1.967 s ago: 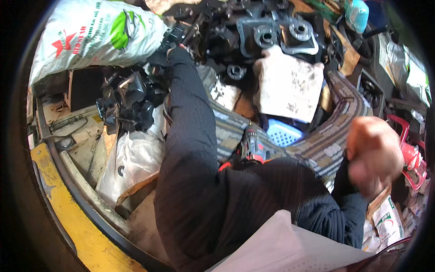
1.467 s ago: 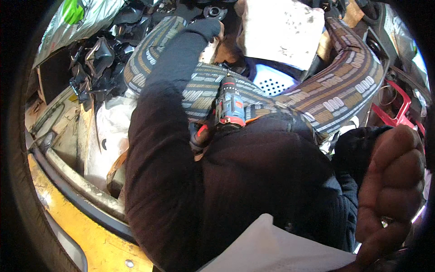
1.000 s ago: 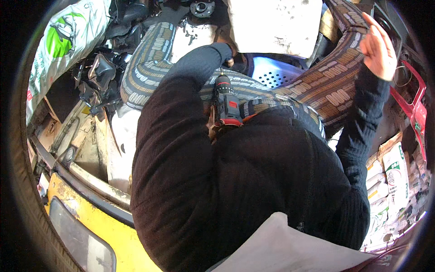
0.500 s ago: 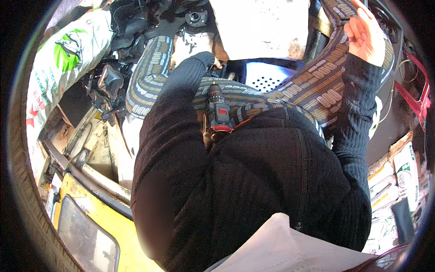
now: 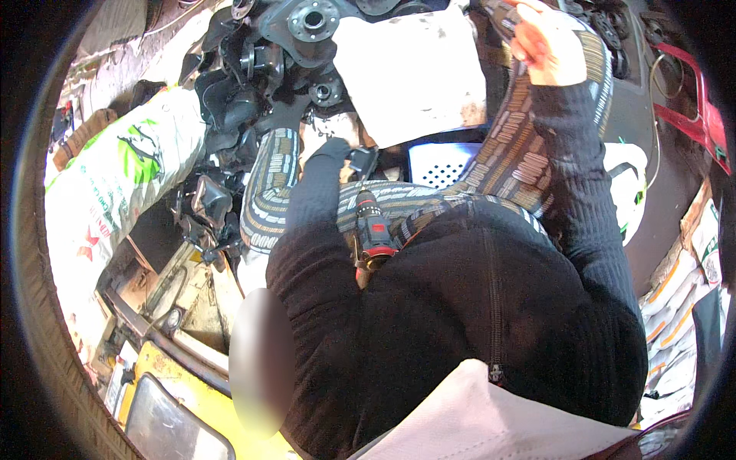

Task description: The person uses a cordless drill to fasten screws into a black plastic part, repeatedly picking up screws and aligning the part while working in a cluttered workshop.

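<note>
My left sleeve reaches forward between my legs. The hand at its end is mostly hidden, and its fingers cannot be made out. Right beside it is a small black rectangular part; whether the hand holds it is unclear. A cordless drill with red accents rests on my lap, its bit pointing away from me. My right hand is raised over my right thigh with curled fingers. Glare and the angle hide whatever they may grip. A white board or sheet lies ahead between the two arms.
Several black moulded parts with round hubs are piled ahead on the left. A white sack with green print lies left. A perforated pale-blue crate sits under the white board. To the right are a red frame and stacked white packages.
The view has shifted, so the scene sits lower. My left hand has drawn back leftward and its fingers are out of sight. My right hand has moved left, its fingers more curled.
</note>
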### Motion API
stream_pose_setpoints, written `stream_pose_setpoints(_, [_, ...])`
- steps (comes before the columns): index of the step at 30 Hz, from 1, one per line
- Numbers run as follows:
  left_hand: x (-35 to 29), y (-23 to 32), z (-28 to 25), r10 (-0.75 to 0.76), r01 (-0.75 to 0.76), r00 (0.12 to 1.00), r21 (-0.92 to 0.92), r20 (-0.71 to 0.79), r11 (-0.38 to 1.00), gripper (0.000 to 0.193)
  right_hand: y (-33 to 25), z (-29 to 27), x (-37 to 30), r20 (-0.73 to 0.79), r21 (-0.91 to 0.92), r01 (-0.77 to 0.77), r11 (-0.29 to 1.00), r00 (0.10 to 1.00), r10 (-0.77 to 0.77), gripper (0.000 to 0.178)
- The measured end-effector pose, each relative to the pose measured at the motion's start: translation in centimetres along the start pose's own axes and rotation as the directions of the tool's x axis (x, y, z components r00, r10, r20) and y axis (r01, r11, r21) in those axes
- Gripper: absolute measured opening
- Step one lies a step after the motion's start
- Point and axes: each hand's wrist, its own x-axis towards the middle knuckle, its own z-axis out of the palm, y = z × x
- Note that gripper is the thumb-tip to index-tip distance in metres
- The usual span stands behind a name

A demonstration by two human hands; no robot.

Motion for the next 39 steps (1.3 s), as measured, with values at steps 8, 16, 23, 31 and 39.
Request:
stream_pose_setpoints(8, [0.2, -3.5, -7.7, -0.202, 0.335, 0.934, -0.524, 0.295, 0.784, 0.023, -0.5, 0.2, -0.6, 0.060, 0.229, -0.046, 0.972, 0.998, 0.033, 0.030])
stream_pose_setpoints(16, [-4.3, 5.1, -16.0, 0.058, -0.335, 0.924, -0.726, -0.378, 0.601, 0.020, -4.0, -19.8, -0.8, -0.373, 0.335, 0.374, 0.865, 0.896, -0.243, 0.023])
stream_pose_setpoints(23, [-7.3, 18.4, -4.1, 0.868, -0.668, 0.293, 0.563, -0.401, 0.486, 0.028, 4.5, -32.3, -0.8, -0.459, -0.744, -0.134, 0.654, 0.814, -0.356, 0.018])
stream_pose_setpoints(31, [-8.4, 17.5, -3.4, 0.837, -0.807, 0.437, 0.268, -0.329, 0.526, 0.017, 5.0, -29.7, 10.1, -0.493, -0.870, -0.491, 0.047, 0.861, -0.123, 0.035])
stream_pose_setpoints(39, [-9.3, 11.6, -7.5, 0.776, -0.842, 0.288, 0.238, -0.561, 0.485, 0.014, 6.7, -33.0, 16.2, -0.462, -0.852, -0.394, -0.345, 0.876, 0.140, 0.045])
